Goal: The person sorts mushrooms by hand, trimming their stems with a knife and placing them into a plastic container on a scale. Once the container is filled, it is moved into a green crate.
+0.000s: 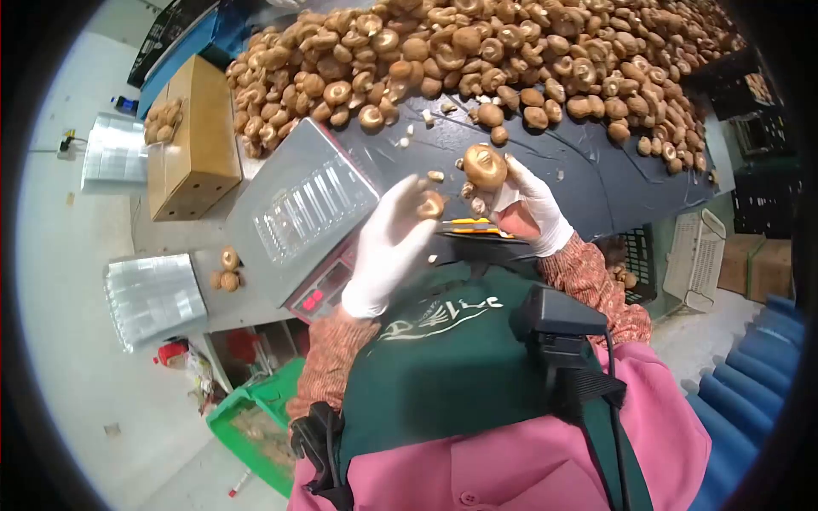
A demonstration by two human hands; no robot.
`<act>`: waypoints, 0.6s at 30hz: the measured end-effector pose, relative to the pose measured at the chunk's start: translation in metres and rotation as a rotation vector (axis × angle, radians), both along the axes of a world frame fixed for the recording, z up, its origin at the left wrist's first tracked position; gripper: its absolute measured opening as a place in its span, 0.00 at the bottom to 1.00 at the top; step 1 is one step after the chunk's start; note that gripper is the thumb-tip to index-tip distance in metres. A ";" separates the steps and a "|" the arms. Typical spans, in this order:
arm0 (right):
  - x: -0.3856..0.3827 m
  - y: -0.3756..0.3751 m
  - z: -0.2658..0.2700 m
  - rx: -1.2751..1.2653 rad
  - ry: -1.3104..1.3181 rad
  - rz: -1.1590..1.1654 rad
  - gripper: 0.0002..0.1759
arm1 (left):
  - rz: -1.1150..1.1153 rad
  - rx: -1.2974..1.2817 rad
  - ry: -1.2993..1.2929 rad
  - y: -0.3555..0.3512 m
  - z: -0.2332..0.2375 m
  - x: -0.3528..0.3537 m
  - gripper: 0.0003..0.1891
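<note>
My left hand, in a white glove, is closed round a brown mushroom held at its fingertips, just right of the scale. Several mushrooms are in my right hand, also white-gloved; a large brown cap sits on top with smaller ones under it. Beneath the hands an orange and black cutter lies on the dark table. Left of my hands stands the scale with red digits, a clear plastic tray on its plate.
A big heap of mushrooms covers the table's far side. A cardboard box and stacks of clear trays stand at the left. Below them is a green bin. Crates stand at the right.
</note>
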State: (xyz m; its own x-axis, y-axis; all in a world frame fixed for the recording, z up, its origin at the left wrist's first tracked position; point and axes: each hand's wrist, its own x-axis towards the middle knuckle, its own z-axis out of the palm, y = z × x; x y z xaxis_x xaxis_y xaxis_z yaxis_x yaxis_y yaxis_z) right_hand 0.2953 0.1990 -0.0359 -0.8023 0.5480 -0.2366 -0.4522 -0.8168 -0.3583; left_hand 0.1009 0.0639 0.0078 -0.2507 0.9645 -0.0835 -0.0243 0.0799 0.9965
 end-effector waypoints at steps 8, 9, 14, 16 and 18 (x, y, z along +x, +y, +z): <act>-0.006 -0.031 -0.008 0.133 -0.195 0.391 0.25 | -0.032 -0.159 -0.468 -0.009 -0.026 0.015 0.35; -0.008 -0.024 -0.011 0.293 -0.289 0.485 0.28 | 0.003 -0.139 -0.560 -0.010 -0.030 0.014 0.35; 0.014 0.015 -0.015 0.724 -0.589 0.210 0.22 | 0.253 -0.010 -0.815 -0.014 -0.021 0.002 0.35; 0.024 0.028 -0.029 0.784 -0.792 0.128 0.20 | 0.344 0.063 -0.868 -0.024 -0.019 -0.011 0.35; 0.032 0.036 -0.036 0.746 -0.827 0.135 0.19 | 0.352 0.057 -0.823 -0.033 -0.022 -0.023 0.36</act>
State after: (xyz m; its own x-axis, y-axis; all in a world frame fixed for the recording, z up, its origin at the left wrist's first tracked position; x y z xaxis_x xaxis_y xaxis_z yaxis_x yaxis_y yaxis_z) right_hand 0.3270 0.2345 -0.0722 -0.6142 0.6955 -0.3730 0.2273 -0.2967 -0.9275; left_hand 0.0779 0.0311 -0.0147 -0.4148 0.8510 -0.3221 -0.7468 -0.1162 0.6548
